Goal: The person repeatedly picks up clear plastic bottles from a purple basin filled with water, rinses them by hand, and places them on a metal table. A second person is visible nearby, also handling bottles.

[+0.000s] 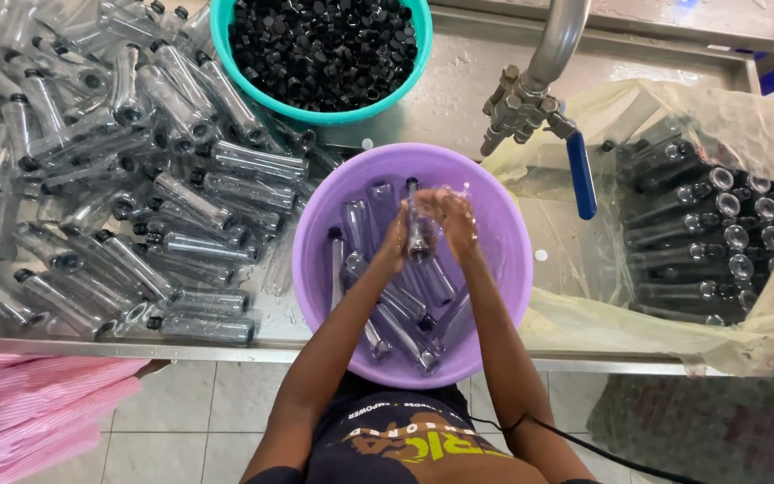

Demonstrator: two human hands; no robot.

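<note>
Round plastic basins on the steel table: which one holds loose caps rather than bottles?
The teal basin at the top, heaped with black caps. The purple basin nearer the person holds clear bottles.

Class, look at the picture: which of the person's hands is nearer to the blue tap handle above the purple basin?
The right hand. It grips the clear bottle over the purple basin, on the side toward the blue tap handle. The left hand is on the bottle's far side, farther from the handle.

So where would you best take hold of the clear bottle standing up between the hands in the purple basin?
Probably by its mid-body, from either side: the clear bottle stands roughly upright over the purple basin, cap up, left hand and right hand already flanking it.
</note>
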